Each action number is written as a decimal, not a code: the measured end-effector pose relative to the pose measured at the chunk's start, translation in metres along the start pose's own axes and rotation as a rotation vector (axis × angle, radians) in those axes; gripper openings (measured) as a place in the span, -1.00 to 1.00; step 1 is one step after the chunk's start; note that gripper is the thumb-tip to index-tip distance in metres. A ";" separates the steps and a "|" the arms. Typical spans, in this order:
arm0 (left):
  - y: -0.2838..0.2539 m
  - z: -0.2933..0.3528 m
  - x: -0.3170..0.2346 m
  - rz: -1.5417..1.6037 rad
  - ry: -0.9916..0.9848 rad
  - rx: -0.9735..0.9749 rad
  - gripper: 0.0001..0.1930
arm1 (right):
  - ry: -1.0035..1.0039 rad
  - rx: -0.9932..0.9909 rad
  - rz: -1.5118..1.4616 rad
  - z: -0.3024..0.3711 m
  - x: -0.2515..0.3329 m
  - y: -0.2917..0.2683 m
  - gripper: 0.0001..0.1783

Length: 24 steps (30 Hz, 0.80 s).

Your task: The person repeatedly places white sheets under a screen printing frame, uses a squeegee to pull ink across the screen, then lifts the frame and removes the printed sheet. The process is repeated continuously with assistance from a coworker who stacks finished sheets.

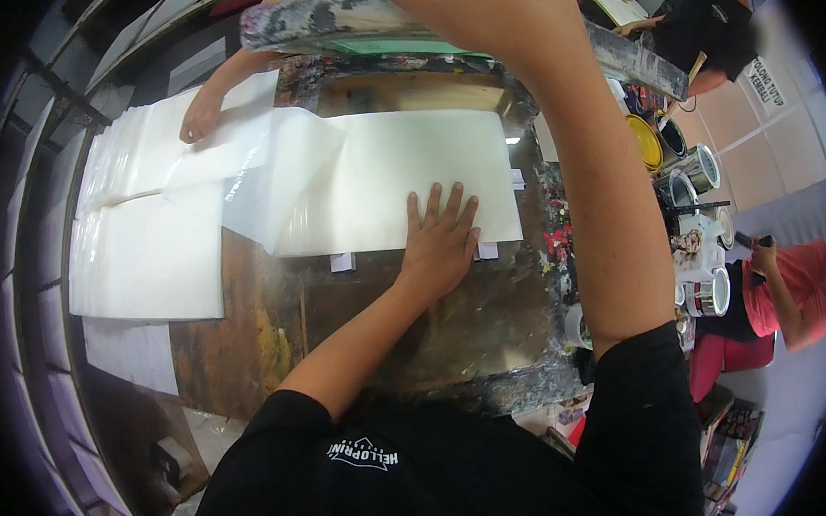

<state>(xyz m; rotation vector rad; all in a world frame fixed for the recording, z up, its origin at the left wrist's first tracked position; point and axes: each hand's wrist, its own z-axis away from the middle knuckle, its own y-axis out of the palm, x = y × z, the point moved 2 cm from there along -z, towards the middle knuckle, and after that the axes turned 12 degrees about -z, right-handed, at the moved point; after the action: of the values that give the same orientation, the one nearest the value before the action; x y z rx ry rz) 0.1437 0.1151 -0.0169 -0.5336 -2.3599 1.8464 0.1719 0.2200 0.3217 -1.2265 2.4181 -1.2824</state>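
My left hand (440,245) lies flat, fingers spread, on the near edge of a smooth white sheet or plastic bag (419,151) on the worktable (400,332). Small white tabs (342,262) peek out under its near edge. Over the far side of the table, a paint-stained screen printing frame (337,22) is tilted up, greenish beneath. My right hand (487,10) is on its near edge, arm raised; the fingers are mostly cut off by the top of the picture. Another person's hand (202,118) touches translucent plastic bags (237,146) at the sheet's left.
Stacked white bags (152,254) cover the table's left side. Open paint cans (703,169) and a yellow lid (643,142) crowd the right edge. Metal racks (44,80) stand left. A person in black (714,36) is at far right, another in red (794,292) nearer.
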 end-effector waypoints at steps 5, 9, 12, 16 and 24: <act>0.003 0.003 0.003 0.009 -0.005 -0.050 -0.42 | 0.000 -0.002 0.046 0.008 0.002 0.007 -0.08; -0.032 0.003 0.026 0.111 -0.135 -0.333 -0.39 | -0.015 -0.047 -0.011 0.015 0.007 0.009 -0.11; -0.114 0.014 0.081 0.788 -0.580 -0.272 -0.22 | -0.009 -0.009 0.012 0.041 0.010 0.020 -0.20; -0.190 0.039 0.104 0.966 -0.524 -0.264 -0.08 | -0.037 0.139 0.120 0.118 0.011 0.052 -0.40; -0.074 0.123 0.109 0.284 -0.455 -0.127 0.14 | 0.065 0.455 -0.073 0.252 0.012 0.112 -0.57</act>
<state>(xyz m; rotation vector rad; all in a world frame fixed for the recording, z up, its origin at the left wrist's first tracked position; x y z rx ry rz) -0.0093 0.0225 0.0073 -0.5298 -2.8348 2.1391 0.2141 0.0871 0.0833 -1.1578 1.9694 -1.7884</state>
